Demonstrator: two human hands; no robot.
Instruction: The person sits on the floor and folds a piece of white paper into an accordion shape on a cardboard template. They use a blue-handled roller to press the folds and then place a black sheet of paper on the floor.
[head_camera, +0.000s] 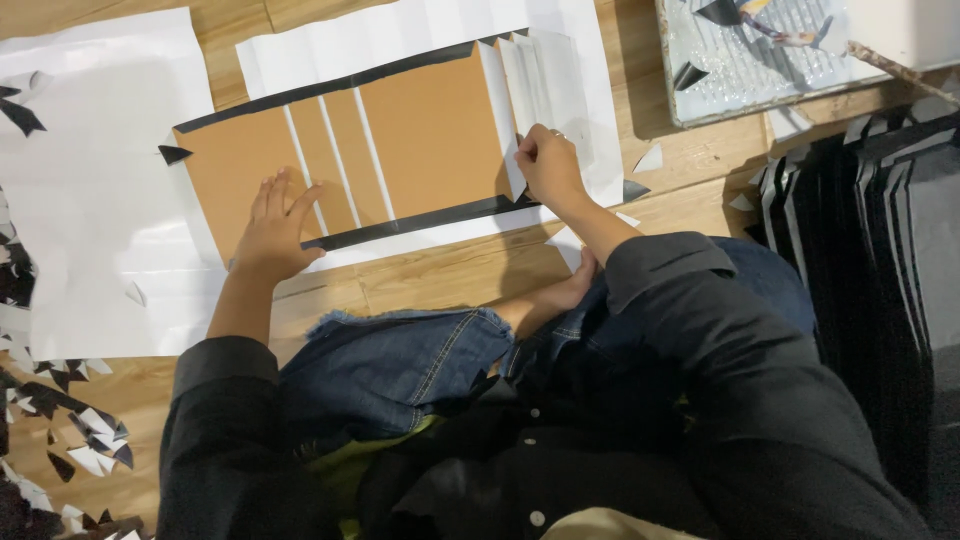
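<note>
Cardboard (430, 130) mostly covered, black edging along both long sides; right hand (548, 165) pinches white flap (540, 85) at three o'clock, unfinished; left hand (275, 225) flat, fingers spread.

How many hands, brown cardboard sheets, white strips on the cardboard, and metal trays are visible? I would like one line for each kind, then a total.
Hands: 2 (left hand, right hand)
Brown cardboard sheet: 1
White strips across the cardboard: 3
Metal tray: 1
Total: 7

Tray (672, 90) cut off by top edge.
</note>
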